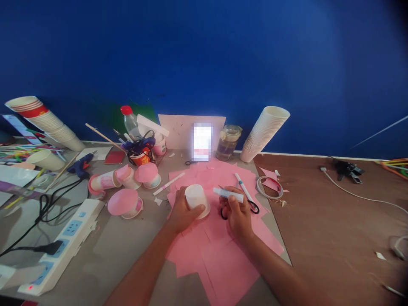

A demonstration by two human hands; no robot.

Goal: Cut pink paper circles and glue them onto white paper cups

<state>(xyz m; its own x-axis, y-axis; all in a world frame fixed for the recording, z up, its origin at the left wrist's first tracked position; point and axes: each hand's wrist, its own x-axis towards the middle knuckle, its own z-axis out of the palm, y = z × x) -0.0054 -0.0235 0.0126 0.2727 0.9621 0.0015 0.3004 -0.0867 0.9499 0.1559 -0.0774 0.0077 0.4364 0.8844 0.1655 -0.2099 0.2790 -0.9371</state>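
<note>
My left hand [185, 211] is closed round a small white paper cup [195, 196], held upside down with its rim low. In my right hand [239, 216] is a short pale tube [228, 194], gripped between thumb and fingers and pointing left toward the cup; I cannot tell whether it is a pen or glue. Scissors with black handles [254, 207] lie partly hidden beneath the right hand. A white marker [244, 187] with a blue-green band rests just behind it. Pink paper sheets [223, 259] spread under both hands.
Several pink-topped paper cups [123, 202] stand on the left, near a glue gun [81, 165] and power strip [65, 246]. Behind are a bright phone [202, 142], a glass jar [228, 142] and a tall cup stack [265, 134]. A tape roll [269, 187] lies right.
</note>
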